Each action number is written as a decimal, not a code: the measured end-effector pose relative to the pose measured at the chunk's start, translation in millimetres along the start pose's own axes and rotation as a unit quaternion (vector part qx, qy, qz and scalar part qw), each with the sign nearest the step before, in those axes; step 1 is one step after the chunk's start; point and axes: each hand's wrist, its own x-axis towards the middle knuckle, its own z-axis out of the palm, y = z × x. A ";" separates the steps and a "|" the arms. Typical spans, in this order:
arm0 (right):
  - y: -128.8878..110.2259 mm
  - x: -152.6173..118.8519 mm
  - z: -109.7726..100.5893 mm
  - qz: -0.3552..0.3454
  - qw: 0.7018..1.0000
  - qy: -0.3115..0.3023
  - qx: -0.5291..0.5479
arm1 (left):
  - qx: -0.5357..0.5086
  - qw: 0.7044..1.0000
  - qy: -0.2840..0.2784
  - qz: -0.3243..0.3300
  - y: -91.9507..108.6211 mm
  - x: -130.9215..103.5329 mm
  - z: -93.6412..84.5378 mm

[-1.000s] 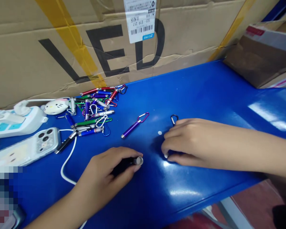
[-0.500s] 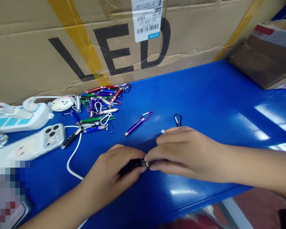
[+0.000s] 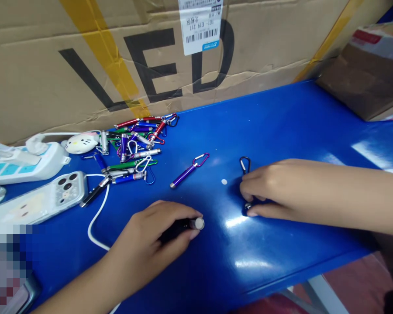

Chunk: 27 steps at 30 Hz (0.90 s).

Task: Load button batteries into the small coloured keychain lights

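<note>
My left hand (image 3: 163,231) is closed round a black cylindrical flashlight body (image 3: 198,223), its round silvery end pointing right. My right hand (image 3: 265,187) rests low over the blue table, fingers closed on a small black piece with a shiny top (image 3: 248,206). A black carabiner (image 3: 245,164) lies just behind my right fingers. Between and beyond the hands are a small white disc (image 3: 224,182) and a purple flashlight with a purple carabiner (image 3: 185,175).
Several coloured keychain flashlights (image 3: 131,165) are piled at the back left. Beside them are a phone (image 3: 42,196), a power strip (image 3: 49,163), a white cat-faced case (image 3: 81,143) and a white cable (image 3: 96,216). Cardboard boxes (image 3: 258,52) stand behind the blue table (image 3: 298,117).
My right hand has moved right, away from my left hand, with the small black piece. The flashlight's round end and the white disc now show fully.
</note>
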 end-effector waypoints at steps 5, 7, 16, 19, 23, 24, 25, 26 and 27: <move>-18.1 14.6 0.7 -0.013 0.999 -0.045 0.005 | 0.001 1.000 -0.010 0.003 -0.4 0.1 -0.1; -27.8 19.9 -0.7 -0.028 0.999 -0.042 0.017 | 0.001 1.000 -0.015 0.007 -0.7 0.3 0.1; -52.5 36.3 16.7 -0.117 0.984 0.069 0.119 | -0.012 0.999 -0.032 -0.001 -1.2 -1.2 -0.1; -50.5 36.2 17.6 -0.124 0.977 0.121 0.122 | -0.022 0.999 -0.034 -0.014 -1.4 -2.8 0.2; -47.9 34.7 11.2 -0.121 0.983 0.129 0.049 | -0.028 0.999 -0.032 -0.019 -0.6 -3.4 0.7; -46.4 33.5 8.6 -0.111 0.987 0.118 0.018 | -0.028 0.999 -0.029 -0.022 -0.4 -3.5 0.7; -44.2 31.7 5.7 -0.095 0.990 0.102 -0.012 | -0.026 0.999 -0.025 -0.026 -0.3 -3.6 0.8; -41.3 29.6 2.7 -0.075 0.993 0.084 -0.039 | -0.024 0.999 -0.021 -0.032 -0.2 -3.8 1.0; -37.8 27.4 -0.4 -0.052 0.995 0.064 -0.062 | -0.022 0.999 -0.017 -0.039 -0.3 -4.2 1.2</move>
